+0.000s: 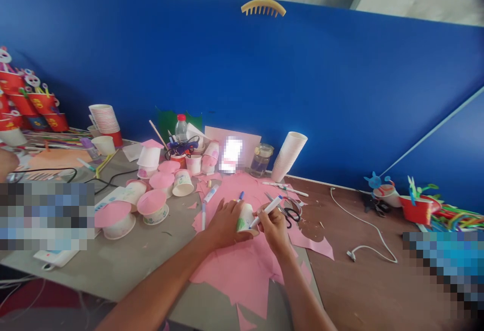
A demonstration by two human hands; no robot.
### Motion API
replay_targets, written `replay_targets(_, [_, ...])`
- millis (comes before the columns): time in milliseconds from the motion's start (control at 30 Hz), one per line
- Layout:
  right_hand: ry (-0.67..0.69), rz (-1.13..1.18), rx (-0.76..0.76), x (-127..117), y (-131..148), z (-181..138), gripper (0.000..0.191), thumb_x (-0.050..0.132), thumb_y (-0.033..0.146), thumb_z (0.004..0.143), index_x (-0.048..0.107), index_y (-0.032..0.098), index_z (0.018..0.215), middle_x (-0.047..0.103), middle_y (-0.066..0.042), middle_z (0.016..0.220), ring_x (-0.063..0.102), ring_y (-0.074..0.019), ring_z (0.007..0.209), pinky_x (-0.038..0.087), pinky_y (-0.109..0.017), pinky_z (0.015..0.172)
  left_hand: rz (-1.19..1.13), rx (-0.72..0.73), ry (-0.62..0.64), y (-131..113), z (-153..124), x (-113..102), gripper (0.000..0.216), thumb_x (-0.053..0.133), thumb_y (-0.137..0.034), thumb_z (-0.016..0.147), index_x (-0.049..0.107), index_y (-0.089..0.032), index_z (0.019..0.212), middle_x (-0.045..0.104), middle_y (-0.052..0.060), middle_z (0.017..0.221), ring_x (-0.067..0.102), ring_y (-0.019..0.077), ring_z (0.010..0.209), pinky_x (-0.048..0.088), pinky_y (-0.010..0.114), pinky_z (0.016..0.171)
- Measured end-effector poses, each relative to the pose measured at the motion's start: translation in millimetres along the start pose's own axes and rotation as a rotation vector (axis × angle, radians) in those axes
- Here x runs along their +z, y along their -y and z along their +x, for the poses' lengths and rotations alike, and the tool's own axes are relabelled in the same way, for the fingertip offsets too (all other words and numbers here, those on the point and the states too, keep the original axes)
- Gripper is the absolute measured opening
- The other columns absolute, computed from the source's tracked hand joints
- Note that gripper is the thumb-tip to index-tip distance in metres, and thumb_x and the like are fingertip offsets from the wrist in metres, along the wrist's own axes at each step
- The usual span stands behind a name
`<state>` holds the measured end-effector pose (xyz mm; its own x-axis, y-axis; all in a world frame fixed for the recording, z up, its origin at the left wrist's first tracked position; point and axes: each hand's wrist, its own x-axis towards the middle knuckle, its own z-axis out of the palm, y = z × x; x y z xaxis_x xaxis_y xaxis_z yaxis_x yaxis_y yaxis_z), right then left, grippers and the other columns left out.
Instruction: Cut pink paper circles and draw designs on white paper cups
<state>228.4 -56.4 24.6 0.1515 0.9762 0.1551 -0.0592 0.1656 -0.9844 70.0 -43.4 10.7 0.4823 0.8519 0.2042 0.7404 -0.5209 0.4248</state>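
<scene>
My left hand [225,224] is wrapped round a white paper cup [245,216] with a green print, which lies tilted above the pink paper [242,270]. Pinched in my right hand [273,225] is a white marker [269,205] with a blue end, its lower tip against the cup's side. A blue-tipped pen [241,196] pokes up behind my left fingers. Black-handled scissors [292,216] rest just right of my right hand. Beyond my hands stands a lit phone [230,154], its screen blurred out.
Several paper cups with pink paper tops [152,202] stand on the left. At the back are a glass jar [261,159] and a leaning stack of cups [290,155]. A white cable [372,225] lies right. Part of another person's arm [7,163] shows at the left edge.
</scene>
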Motion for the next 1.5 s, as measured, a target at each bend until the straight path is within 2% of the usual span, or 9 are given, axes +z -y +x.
replay_targets(100, [-0.049, 0.023, -0.002, -2.5, -1.9, 1.8, 0.022, 0.065, 0.036, 0.07, 0.053, 0.018, 0.066, 0.06, 0.002, 0.053, 0.039, -0.0061, 0.037, 0.03, -0.02, 0.038, -0.008, 0.006, 0.005, 0.0, 0.1, 0.2, 0.073, 0.067, -0.053, 0.071, 0.036, -0.024, 0.13, 0.05, 0.011, 0.13, 0.044, 0.0311, 0.124, 0.022, 0.056, 0.11])
replay_targets(233, [-0.107, 0.028, -0.003, -5.6, -6.2, 4.9, 0.024, 0.064, 0.038, 0.072, 0.054, 0.018, 0.067, 0.053, 0.004, 0.047, 0.041, -0.0072, 0.039, 0.032, -0.019, 0.039, -0.001, 0.005, 0.004, 0.3, 0.6, -0.3, 0.074, 0.069, -0.05, 0.068, 0.036, -0.024, 0.129, 0.05, 0.011, 0.13, 0.045, 0.031, 0.123, 0.022, 0.056, 0.11])
replay_targets(300, [-0.105, 0.03, 0.001, -5.3, -7.3, 5.6, 0.024, 0.064, 0.038, 0.073, 0.053, 0.018, 0.067, 0.052, 0.005, 0.046, 0.042, -0.0075, 0.04, 0.033, -0.019, 0.039, 0.008, 0.005, -0.001, 0.0, 0.8, -1.1, 0.072, 0.069, -0.05, 0.068, 0.038, -0.024, 0.128, 0.051, 0.011, 0.129, 0.046, 0.0311, 0.122, 0.023, 0.056, 0.11])
replay_targets(500, [-0.086, 0.025, 0.016, -1.4, -6.8, 5.2, 0.026, 0.066, 0.039, 0.07, 0.052, 0.018, 0.067, 0.062, 0.0, 0.054, 0.041, -0.0063, 0.037, 0.03, -0.019, 0.037, 0.003, 0.018, -0.002, -1.4, 1.0, -2.4, 0.065, 0.069, -0.05, 0.069, 0.043, -0.026, 0.123, 0.052, 0.01, 0.127, 0.047, 0.0305, 0.121, 0.024, 0.057, 0.109])
replay_targets(833, [-0.062, 0.017, -0.003, -2.1, -6.0, 5.1, 0.028, 0.067, 0.041, 0.07, 0.051, 0.018, 0.066, 0.063, 0.0, 0.054, 0.039, -0.0059, 0.036, 0.029, -0.019, 0.036, -0.003, 0.014, 0.004, -1.1, 0.4, -1.8, 0.068, 0.068, -0.05, 0.07, 0.041, -0.024, 0.126, 0.052, 0.01, 0.127, 0.046, 0.0302, 0.123, 0.022, 0.057, 0.11])
replay_targets(1167, [0.024, 0.026, 0.047, -0.7, -0.1, 0.9, 0.023, 0.065, 0.036, 0.07, 0.054, 0.018, 0.062, 0.048, 0.006, 0.043, 0.037, -0.0067, 0.035, 0.028, -0.02, 0.037, 0.006, 0.012, 0.003, -0.6, 0.4, -0.9, 0.071, 0.065, -0.057, 0.071, 0.038, -0.024, 0.128, 0.05, 0.011, 0.131, 0.045, 0.0313, 0.123, 0.023, 0.057, 0.11])
replay_targets(1300, [-0.056, 0.069, 0.053, -2.6, -0.6, 3.3, 0.024, 0.066, 0.038, 0.069, 0.053, 0.018, 0.063, 0.051, 0.005, 0.045, 0.037, -0.0062, 0.036, 0.027, -0.019, 0.037, -0.004, -0.001, 0.012, -0.9, 0.5, -1.2, 0.072, 0.066, -0.054, 0.07, 0.038, -0.024, 0.129, 0.05, 0.011, 0.132, 0.044, 0.0314, 0.125, 0.022, 0.057, 0.11])
replay_targets(1500, [-0.173, 0.134, 0.035, -7.9, -8.9, 9.0, 0.03, 0.063, 0.038, 0.074, 0.048, 0.02, 0.055, 0.04, 0.008, 0.039, 0.037, -0.0068, 0.037, 0.029, -0.02, 0.04, -0.005, -0.005, 0.009, 0.3, 0.3, 0.1, 0.077, 0.067, -0.053, 0.069, 0.035, -0.022, 0.131, 0.049, 0.012, 0.132, 0.044, 0.0322, 0.125, 0.022, 0.057, 0.11])
